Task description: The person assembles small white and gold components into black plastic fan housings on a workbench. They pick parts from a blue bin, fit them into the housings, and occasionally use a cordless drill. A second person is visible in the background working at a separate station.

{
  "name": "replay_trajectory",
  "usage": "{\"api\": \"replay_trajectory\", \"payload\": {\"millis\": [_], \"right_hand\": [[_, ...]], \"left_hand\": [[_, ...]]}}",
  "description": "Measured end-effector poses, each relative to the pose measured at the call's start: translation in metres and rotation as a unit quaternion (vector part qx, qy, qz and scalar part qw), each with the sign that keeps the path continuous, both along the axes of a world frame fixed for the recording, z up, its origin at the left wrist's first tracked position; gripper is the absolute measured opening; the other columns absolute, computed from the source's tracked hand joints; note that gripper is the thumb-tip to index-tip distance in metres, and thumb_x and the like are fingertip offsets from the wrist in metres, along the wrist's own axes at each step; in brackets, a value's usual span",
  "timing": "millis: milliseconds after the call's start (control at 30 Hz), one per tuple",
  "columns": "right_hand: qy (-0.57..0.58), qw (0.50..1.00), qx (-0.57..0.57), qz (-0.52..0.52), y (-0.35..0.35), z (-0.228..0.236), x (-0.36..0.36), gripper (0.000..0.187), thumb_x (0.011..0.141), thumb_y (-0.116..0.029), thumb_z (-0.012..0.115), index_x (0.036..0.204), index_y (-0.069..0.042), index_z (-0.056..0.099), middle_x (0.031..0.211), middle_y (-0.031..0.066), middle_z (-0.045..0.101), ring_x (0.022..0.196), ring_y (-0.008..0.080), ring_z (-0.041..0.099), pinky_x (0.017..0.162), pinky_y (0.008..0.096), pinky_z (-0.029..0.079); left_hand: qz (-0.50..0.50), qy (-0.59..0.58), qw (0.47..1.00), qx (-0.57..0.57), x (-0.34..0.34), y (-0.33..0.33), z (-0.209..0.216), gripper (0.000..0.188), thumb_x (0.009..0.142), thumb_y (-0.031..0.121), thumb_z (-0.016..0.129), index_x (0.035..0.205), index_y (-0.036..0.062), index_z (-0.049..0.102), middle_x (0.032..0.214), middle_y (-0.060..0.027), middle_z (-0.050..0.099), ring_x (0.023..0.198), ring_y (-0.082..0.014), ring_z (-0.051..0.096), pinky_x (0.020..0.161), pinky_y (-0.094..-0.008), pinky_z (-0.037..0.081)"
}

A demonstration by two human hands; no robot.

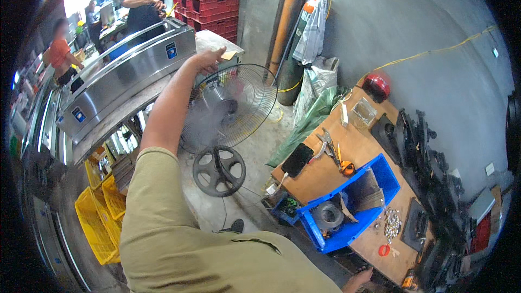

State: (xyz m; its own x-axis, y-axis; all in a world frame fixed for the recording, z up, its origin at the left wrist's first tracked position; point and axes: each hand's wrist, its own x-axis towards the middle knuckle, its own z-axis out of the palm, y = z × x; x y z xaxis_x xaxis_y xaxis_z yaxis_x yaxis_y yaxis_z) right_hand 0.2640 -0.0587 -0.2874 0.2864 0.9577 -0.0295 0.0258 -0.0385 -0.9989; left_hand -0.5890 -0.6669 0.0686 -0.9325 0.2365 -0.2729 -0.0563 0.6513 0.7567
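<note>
My left arm in an olive sleeve reaches forward, and my left hand (208,61) is over the top of a black pedestal fan (228,103), by a metal worktable's corner. At least one finger is stretched out; the others are partly hidden. A small tan piece (228,55) lies on the table corner right beside the fingers. Inside the fan's wire guard the blades are a blur; its round base (219,171) stands on the floor. My right hand (358,281) is low at the bottom edge, beside the wooden table, its fingers mostly out of sight.
On the wooden table (304,184) are a blue bin (353,233), phone (298,160), locking pliers (327,142), small metal parts (392,225) and black parts. Yellow crates (95,222) sit left, red crates (214,8) behind. Long steel units (127,76) fill the bench. A gas cylinder (293,81) stands by the wall; people work beyond.
</note>
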Motion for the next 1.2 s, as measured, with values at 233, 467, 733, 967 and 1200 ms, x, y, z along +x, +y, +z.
{"api": "replay_trajectory", "payload": {"millis": [233, 467, 733, 967, 1200], "right_hand": [[-0.010, 0.998, -0.032, 0.044, -0.084, -0.009, 0.037, 0.022, 0.093, -0.026, 0.055, 0.097, -0.004, 0.061, 0.081, 0.0088, 0.060, 0.067, 0.0205, 0.055, 0.052, 0.0387, 0.045], [-0.064, 0.962, -0.231, 0.128, -0.158, 0.021, 0.011, 0.022, 0.095, -0.032, 0.053, 0.092, -0.010, 0.058, 0.075, 0.0032, 0.054, 0.058, 0.0163, 0.050, 0.046, 0.0298, 0.035], [-0.117, 0.943, -0.273, 0.149, -0.157, 0.041, -0.011, 0.030, 0.093, -0.038, 0.057, 0.108, -0.012, 0.057, 0.083, 0.0036, 0.058, 0.068, 0.0170, 0.054, 0.053, 0.0323, 0.039], [-0.113, 0.957, -0.213, 0.162, -0.131, 0.039, -0.015, 0.022, 0.095, -0.028, 0.054, 0.088, -0.008, 0.059, 0.070, 0.0045, 0.053, 0.058, 0.0190, 0.053, 0.049, 0.0327, 0.042], [-0.247, 0.916, -0.048, 0.313, -0.056, -0.008, 0.001, 0.030, 0.096, -0.029, 0.053, 0.102, -0.002, 0.064, 0.085, 0.0107, 0.063, 0.066, 0.0204, 0.059, 0.056, 0.0346, 0.046]], "left_hand": [[-0.066, -0.055, 0.992, -0.088, -0.020, 0.017, -0.020, 0.081, 0.087, 0.077, 0.038, 0.127, 0.0103, 0.059, 0.102, -0.0165, 0.066, 0.075, -0.0271, 0.066, 0.069, -0.0492, 0.054], [-0.046, -0.036, 0.998, 0.032, 0.015, 0.015, -0.023, 0.060, 0.084, 0.068, 0.059, 0.095, 0.0102, 0.067, 0.072, -0.0007, 0.062, 0.055, -0.0100, 0.055, 0.047, -0.0288, 0.044], [-0.044, -0.027, 0.998, 0.026, 0.057, -0.015, -0.011, 0.059, 0.080, 0.069, 0.060, 0.091, 0.0113, 0.068, 0.065, 0.0008, 0.056, 0.051, -0.0088, 0.050, 0.045, -0.0236, 0.038], [0.037, 0.013, 0.999, 0.020, 0.111, -0.059, 0.016, 0.061, 0.076, 0.072, 0.062, 0.075, 0.0112, 0.067, 0.062, 0.0010, 0.054, 0.049, -0.0082, 0.047, 0.046, -0.0244, 0.036], [0.101, -0.017, 0.995, 0.019, 0.206, -0.101, 0.047, 0.083, 0.088, 0.066, 0.052, 0.120, -0.0098, 0.058, 0.110, -0.0256, 0.064, 0.096, -0.0351, 0.062, 0.086, -0.0462, 0.048]]}}
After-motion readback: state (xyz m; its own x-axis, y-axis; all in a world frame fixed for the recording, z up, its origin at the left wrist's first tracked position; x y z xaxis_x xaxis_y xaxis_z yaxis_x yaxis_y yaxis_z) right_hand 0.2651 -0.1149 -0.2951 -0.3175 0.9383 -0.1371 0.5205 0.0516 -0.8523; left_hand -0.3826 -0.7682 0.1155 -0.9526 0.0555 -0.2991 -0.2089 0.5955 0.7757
